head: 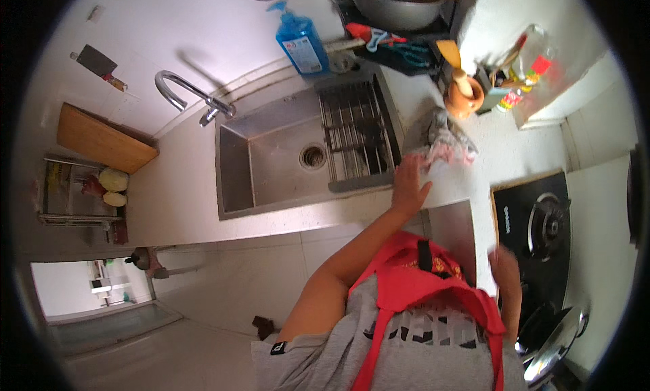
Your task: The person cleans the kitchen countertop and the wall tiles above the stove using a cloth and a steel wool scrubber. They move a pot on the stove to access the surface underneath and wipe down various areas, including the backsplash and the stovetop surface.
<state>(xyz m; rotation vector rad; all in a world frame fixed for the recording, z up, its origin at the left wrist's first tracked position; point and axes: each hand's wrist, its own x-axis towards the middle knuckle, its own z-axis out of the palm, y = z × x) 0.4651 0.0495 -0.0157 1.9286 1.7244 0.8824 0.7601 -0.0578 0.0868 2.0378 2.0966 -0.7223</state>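
Note:
My left hand (409, 187) reaches over the counter strip beside the sink's right edge, its thumb spread away from the fingers. Its fingertips meet the left edge of a crumpled grey and pink cloth (448, 146); whether they press on it is unclear. Blurred, my right hand (504, 266) is over the counter by the left edge of a black gas hob (517, 216); its fingers cannot be made out. A stainless steel sink (279, 142) lies before me, with a dish rack (350, 132) across its right part.
A chrome faucet (221, 106) rises behind the sink near a blue pump bottle (304, 45). Past the cloth stands a clay pot (463, 104) holding wooden utensils. A cutting board (104, 139) leans at left. A wok (398, 10) sits at the back; a glass lid (556, 343) is lower right.

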